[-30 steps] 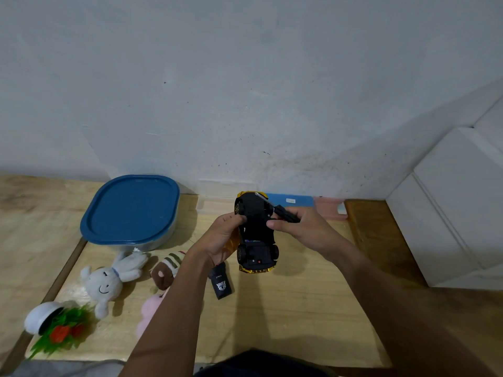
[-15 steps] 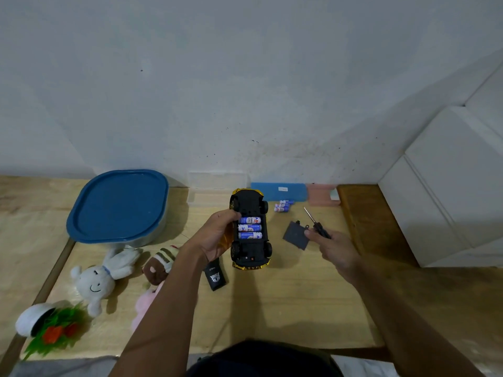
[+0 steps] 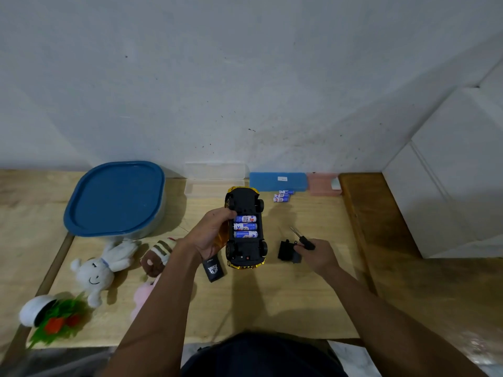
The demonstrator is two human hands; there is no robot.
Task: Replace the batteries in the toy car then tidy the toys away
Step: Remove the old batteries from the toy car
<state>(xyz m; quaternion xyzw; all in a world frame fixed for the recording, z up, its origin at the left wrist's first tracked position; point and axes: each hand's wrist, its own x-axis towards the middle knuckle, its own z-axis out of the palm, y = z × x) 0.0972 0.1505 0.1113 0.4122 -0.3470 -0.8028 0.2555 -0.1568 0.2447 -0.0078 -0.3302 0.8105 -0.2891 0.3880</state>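
The left hand [image 3: 211,235] grips the toy car [image 3: 245,227] belly-up above the surface [image 3: 272,295], exposing three batteries [image 3: 245,226]. Right of the car, the right hand [image 3: 317,255] pinches the screwdriver [image 3: 300,238] and cover [image 3: 288,251], probably clearing them away.

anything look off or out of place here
Nothing damaged or spilled. The toy car is upside down in the left hand with its battery bay open and three batteries showing. The right hand holds the cover and a screwdriver. Loose batteries lie by the blue case.
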